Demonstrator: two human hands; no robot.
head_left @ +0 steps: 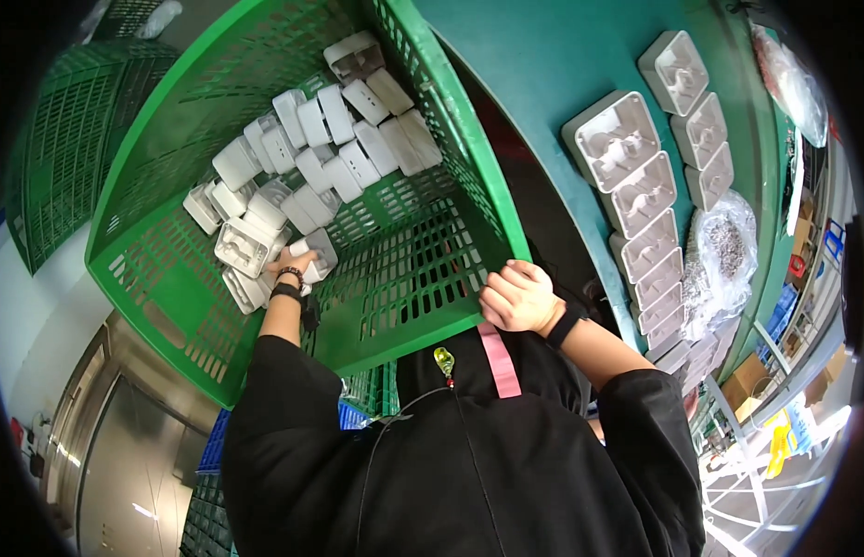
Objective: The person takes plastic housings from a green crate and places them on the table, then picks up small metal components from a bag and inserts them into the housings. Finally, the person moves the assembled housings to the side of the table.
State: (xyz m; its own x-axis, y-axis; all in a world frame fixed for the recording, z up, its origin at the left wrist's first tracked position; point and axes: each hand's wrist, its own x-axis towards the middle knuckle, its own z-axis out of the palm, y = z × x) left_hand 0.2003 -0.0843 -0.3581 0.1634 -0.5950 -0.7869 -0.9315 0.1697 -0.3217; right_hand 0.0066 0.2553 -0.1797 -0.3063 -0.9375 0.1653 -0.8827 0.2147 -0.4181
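Observation:
A large green slatted crate [376, 345] stands in front of me, with several white plastic housings [335, 111] in rows on its floor. My left hand [291, 264] reaches down inside, its fingers closed around one white plastic housing [315, 252]. Beside that hand lies another housing [243, 243], its hollow side up. My right hand [519, 297] is closed over the crate's near right corner, gripping the rim. Part of the left fingers is hidden behind the housing.
On the green table [543, 56] to the right, open white housings [627, 139] stand in two rows. Close by is a clear plastic bag [720, 255] of small parts. More green crates [75, 139] are stacked at the far left. A metal door [140, 473] is at lower left.

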